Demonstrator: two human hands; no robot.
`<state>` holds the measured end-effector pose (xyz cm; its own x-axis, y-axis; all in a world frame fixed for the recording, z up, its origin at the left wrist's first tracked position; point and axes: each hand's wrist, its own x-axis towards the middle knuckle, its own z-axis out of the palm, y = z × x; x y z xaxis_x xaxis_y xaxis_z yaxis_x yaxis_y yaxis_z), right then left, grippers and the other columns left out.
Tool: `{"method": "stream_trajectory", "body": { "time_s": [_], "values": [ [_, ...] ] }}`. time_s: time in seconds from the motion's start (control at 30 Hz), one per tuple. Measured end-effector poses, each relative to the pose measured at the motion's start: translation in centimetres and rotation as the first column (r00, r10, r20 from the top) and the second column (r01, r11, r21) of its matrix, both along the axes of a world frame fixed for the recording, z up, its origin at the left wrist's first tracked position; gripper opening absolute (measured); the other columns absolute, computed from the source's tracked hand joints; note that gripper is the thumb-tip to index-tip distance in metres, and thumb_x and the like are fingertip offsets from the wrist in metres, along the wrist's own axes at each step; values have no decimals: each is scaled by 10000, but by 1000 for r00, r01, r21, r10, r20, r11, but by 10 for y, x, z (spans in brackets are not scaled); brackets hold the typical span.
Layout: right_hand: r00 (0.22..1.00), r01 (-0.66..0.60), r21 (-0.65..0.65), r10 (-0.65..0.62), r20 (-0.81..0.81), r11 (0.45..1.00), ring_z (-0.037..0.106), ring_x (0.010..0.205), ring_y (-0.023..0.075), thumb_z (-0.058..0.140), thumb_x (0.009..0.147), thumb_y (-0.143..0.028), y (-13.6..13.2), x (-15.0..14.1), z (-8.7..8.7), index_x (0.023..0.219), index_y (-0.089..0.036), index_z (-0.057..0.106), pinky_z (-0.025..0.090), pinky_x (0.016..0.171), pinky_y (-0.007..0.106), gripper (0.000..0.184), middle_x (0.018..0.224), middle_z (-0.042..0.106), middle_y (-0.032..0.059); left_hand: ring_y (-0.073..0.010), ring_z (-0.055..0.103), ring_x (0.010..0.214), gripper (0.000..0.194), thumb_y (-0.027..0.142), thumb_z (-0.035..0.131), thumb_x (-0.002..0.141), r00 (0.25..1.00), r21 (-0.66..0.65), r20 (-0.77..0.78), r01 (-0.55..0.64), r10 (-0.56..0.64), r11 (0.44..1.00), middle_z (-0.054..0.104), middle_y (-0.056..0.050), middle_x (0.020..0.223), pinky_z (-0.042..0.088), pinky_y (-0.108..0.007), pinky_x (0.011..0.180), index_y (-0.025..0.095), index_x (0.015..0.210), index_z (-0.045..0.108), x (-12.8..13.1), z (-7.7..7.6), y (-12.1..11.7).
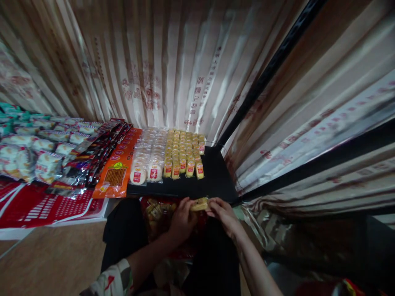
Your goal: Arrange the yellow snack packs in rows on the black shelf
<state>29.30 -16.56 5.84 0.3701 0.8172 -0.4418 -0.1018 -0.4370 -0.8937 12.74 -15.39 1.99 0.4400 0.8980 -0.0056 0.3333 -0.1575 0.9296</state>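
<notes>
Before the pleated curtain (173,53), left hand (183,220) and right hand (222,211) pinch a yellow packet (200,204), long axis sideways.

Below the front edge of the black shelf (217,170), the left hand (182,220) obscures part of the red container (185,254). Both ends of the yellow packet (200,204) are concealed by the left and right hand (222,211). From here, its print is illegible.

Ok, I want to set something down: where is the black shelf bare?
Right of the yellow packs, the shelf is bare as far as the curtain; a bare strip also runs between their front row and the shelf's front edge. Left is crowded: round packs, orange bag and dark bags sit tightly together.
</notes>
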Motion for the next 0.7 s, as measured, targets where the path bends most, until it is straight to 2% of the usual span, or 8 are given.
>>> {"method": "stream_trajectory", "body": {
  "time_s": [0.1, 0.17, 0.27, 0.33, 0.4, 0.47, 0.57, 0.7],
  "values": [
    [996, 48, 13, -47, -78, 999, 581, 515, 108, 721, 546, -300, 6, 1, 13, 692, -184, 621, 486, 514, 227, 212, 577, 622, -26, -205, 508, 1115, 282, 229, 437, 832, 999, 80, 16, -42, 41, 996, 565, -107, 1140, 379, -334, 1001, 159, 1090, 529, 8, 5, 5],
    [994, 65, 38, -62, -88, 997, 556, 490, 88, 731, 579, -340, 10, 3, 17, 771, -179, 631, 459, 485, 200, 270, 572, 609, -36, -201, 545, 1041, 248, 274, 417, 855, 997, 77, 47, -68, 64, 995, 594, -95, 1063, 411, -333, 948, 171, 1052, 526, 16, 6, 9],
    [996, 71, 79, -66, -62, 994, 533, 488, 69, 721, 624, -432, 14, 9, 17, 818, -171, 644, 422, 461, 174, 334, 617, 618, -30, -185, 615, 874, 293, 375, 393, 866, 983, -137, 157, -75, 96, 988, 629, -86, 998, 478, -322, 800, 177, 1059, 489, 31, 5, 15],
    [998, 61, 89, -59, -30, 994, 545, 517, 75, 724, 623, -454, 15, 12, 13, 845, -168, 657, 417, 467, 174, 368, 661, 639, -20, -171, 636, 735, 386, 487, 398, 845, 948, -365, 276, -51, 160, 930, 647, -81, 932, 490, -292, 651, 171, 1055, 462, 42, 4, 18],
    [999, 24, 108, -21, -25, 994, 581, 583, 97, 734, 616, -452, 15, 15, 7, 895, -169, 663, 435, 507, 186, 403, 710, 667, -7, -168, 639, 674, 525, 611, 449, 775, 894, -524, 385, 6, 231, 852, 654, -78, 883, 467, -263, 568, 158, 1041, 455, 53, 4, 22],
    [998, -23, 147, 30, -47, 989, 620, 673, 123, 737, 616, -450, 15, 16, 1, 920, -168, 663, 469, 596, 209, 422, 766, 692, 9, -164, 640, 665, 644, 692, 511, 685, 846, -592, 456, 57, 275, 804, 656, -76, 851, 455, -244, 552, 145, 1022, 467, 62, 4, 26],
    [998, -24, 181, 35, -61, 983, 649, 750, 158, 737, 610, -464, 18, 21, -5, 911, -164, 665, 490, 723, 258, 431, 816, 711, 29, -147, 638, 659, 705, 716, 554, 629, 818, -630, 487, 86, 307, 771, 652, -77, 856, 458, -230, 560, 130, 1017, 494, 78, 7, 34],
    [998, 56, 199, -60, 17, 979, 661, 771, 199, 748, 565, -476, 33, 43, -11, 908, -167, 671, 497, 763, 307, 468, 816, 718, 43, -167, 649, 745, 607, 577, 522, 753, 894, -647, 308, -54, 325, 761, 632, -129, 1040, 487, -247, 593, 118, 1149, 493, 99, 10, 44]
  ]
}}
